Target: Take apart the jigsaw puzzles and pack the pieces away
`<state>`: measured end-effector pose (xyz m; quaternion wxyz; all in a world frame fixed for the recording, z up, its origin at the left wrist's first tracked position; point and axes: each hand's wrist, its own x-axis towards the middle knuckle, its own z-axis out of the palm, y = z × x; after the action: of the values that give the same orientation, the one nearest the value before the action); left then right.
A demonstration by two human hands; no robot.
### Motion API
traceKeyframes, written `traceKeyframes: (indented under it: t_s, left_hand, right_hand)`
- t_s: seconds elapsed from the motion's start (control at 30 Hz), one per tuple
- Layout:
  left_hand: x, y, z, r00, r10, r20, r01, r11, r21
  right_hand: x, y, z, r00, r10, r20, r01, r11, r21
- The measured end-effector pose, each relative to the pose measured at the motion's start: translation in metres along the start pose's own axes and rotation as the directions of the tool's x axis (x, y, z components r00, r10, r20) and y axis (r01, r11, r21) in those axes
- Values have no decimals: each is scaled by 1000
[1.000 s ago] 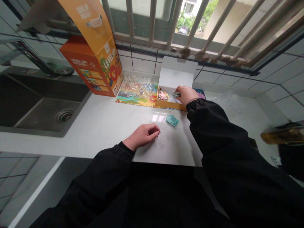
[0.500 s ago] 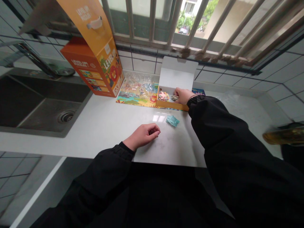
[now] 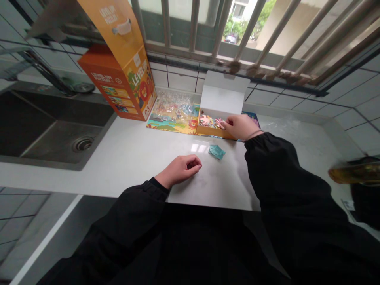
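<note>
My right hand (image 3: 241, 126) reaches over the right part of a small open box (image 3: 214, 130), its fingertips pinched at the puzzle pieces (image 3: 219, 123) inside. What the fingertips hold, if anything, is too small to make out. More pieces (image 3: 206, 120) lie in the box's left part, and its white lid (image 3: 223, 93) stands raised behind. My left hand (image 3: 181, 170) rests on the white counter with curled fingers; their inner side is shaded and no object shows in them. Between the hands and the box lies a small pile of teal pieces (image 3: 217, 152).
An orange puzzle carton (image 3: 118, 85) stands at the back left beside a dark sink (image 3: 56, 138). Clear crinkled plastic (image 3: 175, 103) covers part of a colourful picture sheet (image 3: 166, 126). Window bars run behind; a bottle (image 3: 353, 174) is at the right.
My right hand has drawn back slightly to the right and toward me, showing more of the pieces in the box's right part. My left hand has stayed in place.
</note>
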<state>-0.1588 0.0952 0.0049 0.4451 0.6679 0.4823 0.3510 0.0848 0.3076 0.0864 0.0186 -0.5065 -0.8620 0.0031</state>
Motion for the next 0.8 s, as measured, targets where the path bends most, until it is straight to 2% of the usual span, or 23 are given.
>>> traceKeyframes:
  t_s: [0.13,0.23,0.37,0.57,0.8]
  left_hand:
    - [0,0,0,1000,6,2,-6,1000,4]
    - [1,-1,0,1000,-4,7,4,1000,0]
    - [1,-1,0,1000,-17,13,17,1000,-8]
    - [1,-1,0,1000,-20,2,20,1000,-10]
    - [1,-2,1,1000,-21,3,21,999,-25]
  right_hand:
    - [-54,-20,21,971,-83,223,86,996,-3]
    - [-75,-29,42,973,-102,207,93,994,55]
    - [-74,-31,55,980,-78,183,53,989,135]
    - [-64,-31,54,982,-49,185,11,980,201]
    - [-64,-34,49,953,-174,248,95,949,299]
